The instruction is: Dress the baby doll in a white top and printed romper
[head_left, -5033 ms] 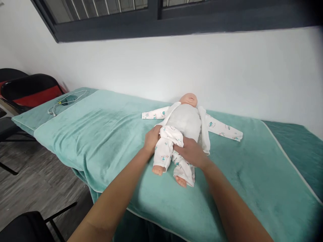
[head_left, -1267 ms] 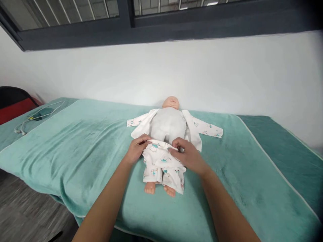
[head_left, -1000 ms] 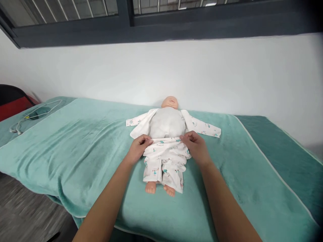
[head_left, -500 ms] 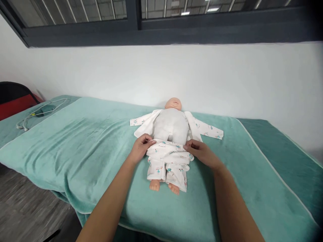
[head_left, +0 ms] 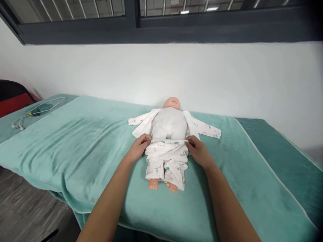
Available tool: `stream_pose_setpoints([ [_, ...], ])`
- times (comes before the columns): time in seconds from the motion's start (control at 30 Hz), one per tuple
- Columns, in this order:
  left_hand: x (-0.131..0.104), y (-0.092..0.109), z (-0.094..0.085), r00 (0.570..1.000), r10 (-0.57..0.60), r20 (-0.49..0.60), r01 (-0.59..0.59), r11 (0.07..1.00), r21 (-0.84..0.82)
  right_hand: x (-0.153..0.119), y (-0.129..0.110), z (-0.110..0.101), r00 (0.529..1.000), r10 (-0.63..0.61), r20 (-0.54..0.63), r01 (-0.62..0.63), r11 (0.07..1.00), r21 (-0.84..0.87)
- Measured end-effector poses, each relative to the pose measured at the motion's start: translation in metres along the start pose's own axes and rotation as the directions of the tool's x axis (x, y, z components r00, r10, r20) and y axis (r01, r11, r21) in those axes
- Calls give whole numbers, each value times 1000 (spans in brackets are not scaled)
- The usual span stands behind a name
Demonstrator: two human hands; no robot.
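A baby doll (head_left: 169, 122) lies on its back, head toward the wall and feet toward me. White printed trousers (head_left: 168, 149) cover its legs, bunched in folds, with the waistband at the top of the thighs. My left hand (head_left: 139, 147) pinches the waistband's left end, and my right hand (head_left: 198, 150) pinches its right end. The doll's arms are in the sleeves of a matching white jacket (head_left: 208, 130), which hangs open at the front over the pale cloth torso. Both bare feet (head_left: 153, 184) stick out below the trouser legs.
A green blanket (head_left: 96, 151) with soft wrinkles covers the bed, with a darker green cover (head_left: 282, 151) at the right. White cables (head_left: 22, 121) lie at the far left beside a red and black chair (head_left: 12, 101). The white wall (head_left: 151, 74) rises behind the doll's head.
My right hand has shifted slightly up and inward with the waistband, which now looks straighter and tauter. The left hand keeps its hold. The whole view has shifted a little.
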State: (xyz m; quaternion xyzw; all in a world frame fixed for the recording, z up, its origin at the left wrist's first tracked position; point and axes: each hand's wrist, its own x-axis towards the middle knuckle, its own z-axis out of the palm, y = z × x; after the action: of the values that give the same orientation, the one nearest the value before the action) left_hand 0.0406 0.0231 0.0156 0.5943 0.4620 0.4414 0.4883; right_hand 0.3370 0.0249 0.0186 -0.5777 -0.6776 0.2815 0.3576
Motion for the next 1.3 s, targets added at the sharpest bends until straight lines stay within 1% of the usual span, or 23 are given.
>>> stream_pose_setpoints([
  [0.07,-2,2,-3,999,-3,48,6,999,-48,1,-1,7,994,38,-101,-37,999,17],
  [0.13,-3,4,-6,996,0,93,9,996,-88,3,-3,13,982,35,-187,-34,999,11],
  [0.17,-4,4,-7,994,-1,109,12,995,-100,3,-4,15,973,4,-229,-3,1000,2],
  [0.23,-6,3,-10,992,-9,124,22,994,-103,5,-6,18,953,-100,-286,96,995,-28],
  [0.3,-5,0,-10,995,-14,98,22,996,-83,5,-7,18,931,-218,-293,202,976,-86],
  [0.37,-3,-4,-8,999,0,44,3,999,-54,6,-9,17,912,-308,-270,270,948,-170],
  [0.43,1,-7,-4,999,40,-14,-40,999,1,7,-10,14,902,-361,-239,304,921,-244],
  [0.5,6,-8,1,991,123,-50,-117,986,116,8,-13,13,899,-379,-218,314,907,-280],
  [0.53,8,-8,3,984,172,-51,-161,970,181,9,-14,12,901,-378,-214,313,907,-282],
  [0.6,13,-5,6,967,252,-28,-235,935,267,12,-17,11,912,-344,-221,283,921,-266],
  [0.63,17,-3,7,962,273,-15,-258,925,279,15,-18,10,922,-309,-233,251,935,-249],
  [0.7,27,2,7,956,293,-9,-279,920,274,22,-21,7,943,-209,-258,161,967,-197],
  [0.77,40,5,7,958,286,-35,-266,923,279,31,-23,3,958,-107,-268,73,988,-133],
  [0.8,48,7,7,963,265,-56,-240,931,275,36,-24,1,962,-61,-268,36,995,-96],
  [0.87,61,7,9,980,179,-91,-156,965,212,46,-23,0,958,38,-284,-40,999,-1],
  [0.93,70,5,13,992,79,-102,-70,994,89,53,-21,3,933,139,-332,-115,989,91],
  [0.97,71,3,15,993,48,-111,-44,998,35,55,-19,6,920,175,-350,-143,983,115],
  [1.03,71,0,18,989,29,-148,-32,999,-17,56,-16,12,914,191,-359,-167,981,97],
  [1.13,67,-5,19,981,47,-186,-52,998,-25,54,-10,15,943,141,-301,-139,990,30],
  [1.2,65,-6,16,986,33,-164,-42,998,-49,52,-6,12,963,125,-238,-125,992,17],
  [1.23,65,-7,15,989,8,-146,-18,997,-69,51,-4,9,971,127,-203,-127,992,17],
  [1.3,64,-7,11,993,-79,-90,69,991,-113,49,-1,4,980,145,-134,-143,989,22],
])
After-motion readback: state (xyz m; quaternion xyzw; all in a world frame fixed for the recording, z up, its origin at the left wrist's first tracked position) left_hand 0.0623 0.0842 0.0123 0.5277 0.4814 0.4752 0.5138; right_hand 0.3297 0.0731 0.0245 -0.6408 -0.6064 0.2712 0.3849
